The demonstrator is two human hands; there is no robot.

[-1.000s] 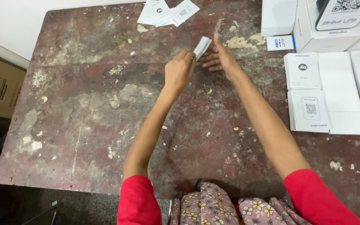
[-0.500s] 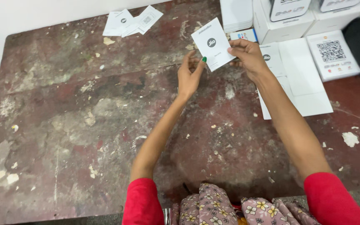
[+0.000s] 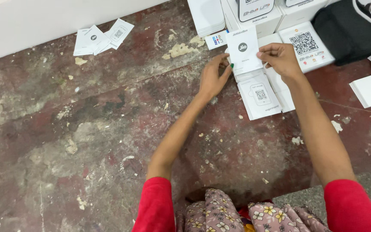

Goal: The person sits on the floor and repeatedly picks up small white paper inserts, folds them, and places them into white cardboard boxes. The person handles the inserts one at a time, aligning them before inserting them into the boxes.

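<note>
While it was held upright above the bench [image 3: 108, 141], the white rectangular card [image 3: 243, 50] was pinched at its two side edges, the left hand [image 3: 213, 79] grasping the left edge and the right hand [image 3: 281, 58] the right. Just beneath it lay flat white leaflets [image 3: 260, 96]. Glossy white boxes [image 3: 254, 13] stood beyond. The bench surface was worn, reddish and flaked, with loose cards [image 3: 101, 36] near the wall.
</note>
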